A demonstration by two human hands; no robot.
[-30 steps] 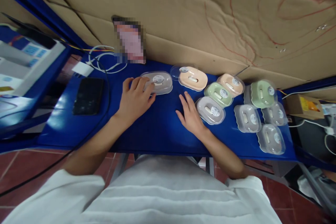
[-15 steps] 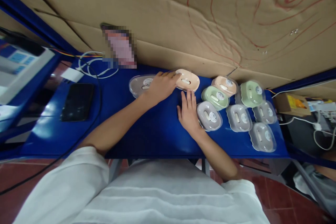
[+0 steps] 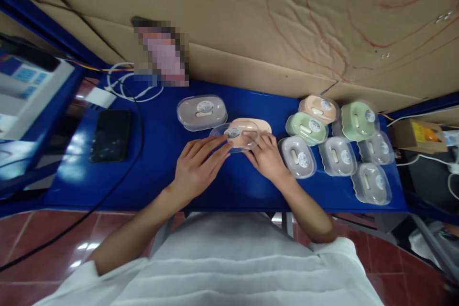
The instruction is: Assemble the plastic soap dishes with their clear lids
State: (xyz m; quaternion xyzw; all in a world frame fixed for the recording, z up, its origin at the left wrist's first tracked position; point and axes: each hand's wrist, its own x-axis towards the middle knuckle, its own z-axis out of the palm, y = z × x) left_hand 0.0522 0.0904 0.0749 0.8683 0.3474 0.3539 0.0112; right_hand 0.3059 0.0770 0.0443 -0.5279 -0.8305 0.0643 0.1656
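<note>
A peach soap box with a clear lid sits at the middle of the blue table. The lid is shifted off the box toward the left. My left hand has its fingertips on the lid's left edge. My right hand grips the box's right side. A grey lidded soap box lies just behind my left hand.
Several more lidded soap boxes, grey, green and peach, are clustered at the right. A black phone and white cables lie at the left. A cardboard wall stands behind the table.
The peach box has been pulled from the back of the table to the middle. Both hands have closed on it and its clear lid has slid off to the left.
</note>
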